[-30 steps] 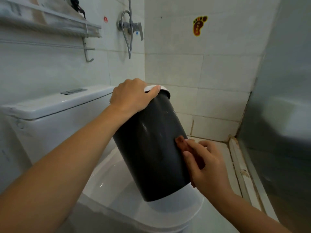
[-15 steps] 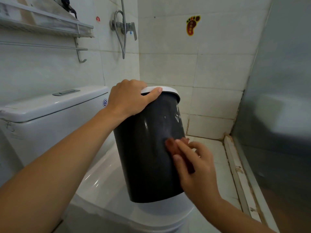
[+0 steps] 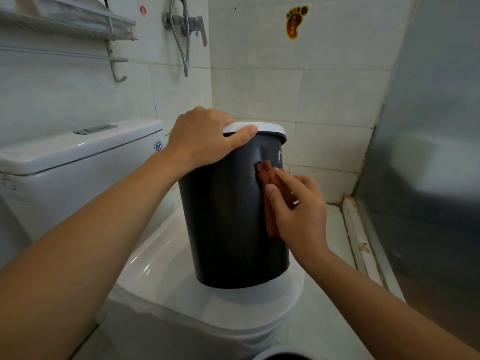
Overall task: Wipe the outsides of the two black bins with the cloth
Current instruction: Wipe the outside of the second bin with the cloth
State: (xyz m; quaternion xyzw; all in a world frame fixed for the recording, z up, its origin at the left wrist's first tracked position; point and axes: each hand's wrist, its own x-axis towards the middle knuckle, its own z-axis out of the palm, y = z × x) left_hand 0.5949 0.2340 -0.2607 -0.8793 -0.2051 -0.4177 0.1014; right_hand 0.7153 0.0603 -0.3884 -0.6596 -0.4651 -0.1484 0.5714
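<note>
1. Black bin (image 3: 228, 216) stands upright on the closed toilet lid (image 3: 161, 276).
2. Left hand (image 3: 202, 139) grips its white rim (image 3: 265, 127), thumb over the front.
3. Right hand (image 3: 298, 211) presses the reddish-brown cloth (image 3: 266, 172) against the bin's right side, fingers fairly straight.

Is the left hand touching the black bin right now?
Touching. The head view shows the left hand gripping the black bin at its white rim, thumb laid along the rim's front edge with no gap.

Matt black plastic bin (image 3: 228, 216), brown cloth (image 3: 267, 178), glossy white toilet lid (image 3: 161, 276).
</note>
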